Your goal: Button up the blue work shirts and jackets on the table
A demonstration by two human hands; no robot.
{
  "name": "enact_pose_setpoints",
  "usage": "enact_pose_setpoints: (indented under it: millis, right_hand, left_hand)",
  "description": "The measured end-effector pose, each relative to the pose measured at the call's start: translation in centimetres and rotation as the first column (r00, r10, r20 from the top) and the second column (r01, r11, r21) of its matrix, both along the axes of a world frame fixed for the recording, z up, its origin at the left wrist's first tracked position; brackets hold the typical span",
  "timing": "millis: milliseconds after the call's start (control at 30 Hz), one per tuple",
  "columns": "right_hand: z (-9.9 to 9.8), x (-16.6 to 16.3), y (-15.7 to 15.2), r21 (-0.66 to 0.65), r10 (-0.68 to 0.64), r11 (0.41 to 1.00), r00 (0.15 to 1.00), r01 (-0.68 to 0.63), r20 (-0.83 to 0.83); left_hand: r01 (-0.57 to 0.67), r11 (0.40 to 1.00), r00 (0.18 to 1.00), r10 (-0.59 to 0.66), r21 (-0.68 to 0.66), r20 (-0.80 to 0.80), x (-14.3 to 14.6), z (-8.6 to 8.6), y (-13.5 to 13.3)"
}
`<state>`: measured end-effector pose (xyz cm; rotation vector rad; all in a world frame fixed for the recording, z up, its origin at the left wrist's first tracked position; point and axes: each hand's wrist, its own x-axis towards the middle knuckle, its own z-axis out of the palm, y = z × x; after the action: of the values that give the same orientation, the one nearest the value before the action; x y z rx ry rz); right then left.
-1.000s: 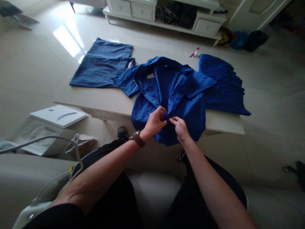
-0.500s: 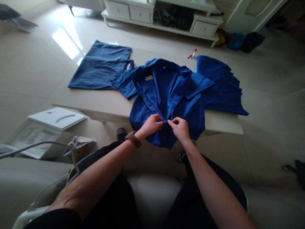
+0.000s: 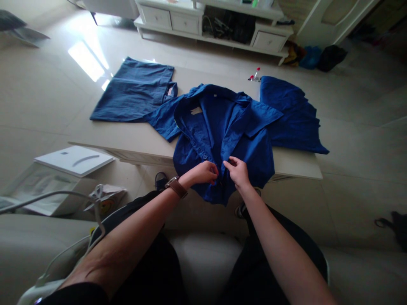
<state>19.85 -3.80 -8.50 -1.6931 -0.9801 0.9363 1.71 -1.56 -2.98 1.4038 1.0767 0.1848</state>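
Fingers (image 3: 213, 170) of the left hand (image 3: 203, 173) and right hand (image 3: 240, 173) curl inward, any grip unclear, both equally near the lower front of the shirt (image 3: 220, 135), which drapes over the near edge of the tabletop (image 3: 127, 135), its opening running away toward the collar (image 3: 219, 90).

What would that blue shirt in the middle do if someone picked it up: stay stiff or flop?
The blue shirt would probably flop, as its lower part droops over the edge of the table. Its creased cloth looks thin, so it's likely light for its size. Its upper front gapes open, so it may sag apart.
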Motion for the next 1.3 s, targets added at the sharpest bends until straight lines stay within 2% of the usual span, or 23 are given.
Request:
enact_pose_setpoints:
  millis: [67,100,167,233,300,400,500,567,667,767,833,967,1033,1200,1300]
  right_hand:
    - [0.4,0.1,0.0,0.013,-0.047,0.999,0.999,0.047,-0.003]
    - [0.8,0.2,0.0,0.024,-0.061,0.998,0.998,0.061,-0.001]
    - [1.6,0.2,-0.1,0.048,-0.063,0.997,0.998,0.063,-0.015]
    - [2.1,0.3,-0.2,0.069,-0.056,0.996,0.998,0.059,-0.043]
    - [2.3,0.4,-0.2,0.087,-0.046,0.995,0.997,0.052,-0.067]
    - [2.1,0.5,-0.4,0.104,-0.023,0.994,0.998,0.029,-0.057]
    - [2.2,0.8,-0.6,0.114,-0.02,0.993,0.994,0.008,0.108]
    - [2.8,0.9,-0.9,0.16,-0.05,0.987,0.951,0.001,0.306]
    - [4.1,0.8,-1.3,0.265,-0.095,0.961,0.813,-0.075,0.574]
    - [4.9,0.4,-1.6,0.289,-0.074,0.94,0.718,-0.182,0.692]
    - [5.1,0.1,-1.6,0.283,-0.04,0.936,0.736,-0.209,0.676]
    - [5.1,-0.2,-1.3,0.251,0.052,0.944,0.849,-0.213,0.525]
    - [5.2,-0.2,-1.2,0.233,0.082,0.948,0.872,-0.218,0.483]
    - [5.4,-0.2,-1.2,0.202,0.151,0.94,0.869,-0.274,0.472]
    - [5.4,-0.4,-1.3,0.214,0.15,0.939,0.879,-0.271,0.453]
  left_hand:
    - [-0.107,0.993,0.992,0.104,-0.045,-0.072,-0.5,0.0,0.7]
    - [-0.179,0.984,0.977,0.174,-0.026,-0.124,-0.9,-0.1,1.1]
    - [-0.302,0.949,0.921,0.315,0.088,-0.229,-1.7,-0.6,1.9]
    - [-0.374,0.905,0.866,0.419,0.203,-0.273,-2.4,-1.5,2.4]
    - [-0.416,0.87,0.846,0.477,0.264,-0.24,-2.6,-2.5,2.7]
    - [-0.48,0.835,0.848,0.52,0.27,-0.102,-2.2,-3.6,2.8]
    - [-0.564,0.783,0.819,0.572,0.262,0.054,-1.4,-3.5,2.7]
    - [-0.581,0.767,0.813,0.559,0.272,0.163,-1.0,-2.9,2.5]
    - [-0.533,0.784,0.844,0.466,0.317,0.265,-0.6,-2.1,2.2]
    - [-0.45,0.814,0.888,0.365,0.367,0.278,-0.3,-1.6,1.9]
    - [-0.422,0.818,0.901,0.331,0.39,0.281,0.0,-1.5,1.7]
    - [-0.411,0.795,0.909,0.32,0.447,0.267,0.4,-1.0,1.2]
    - [-0.398,0.763,0.917,0.314,0.509,0.247,0.6,-0.8,0.9]
    - [-0.327,0.649,0.944,0.262,0.686,0.202,0.8,-0.4,0.5]
    - [-0.26,0.594,0.96,0.243,0.761,0.139,0.8,-0.4,0.3]
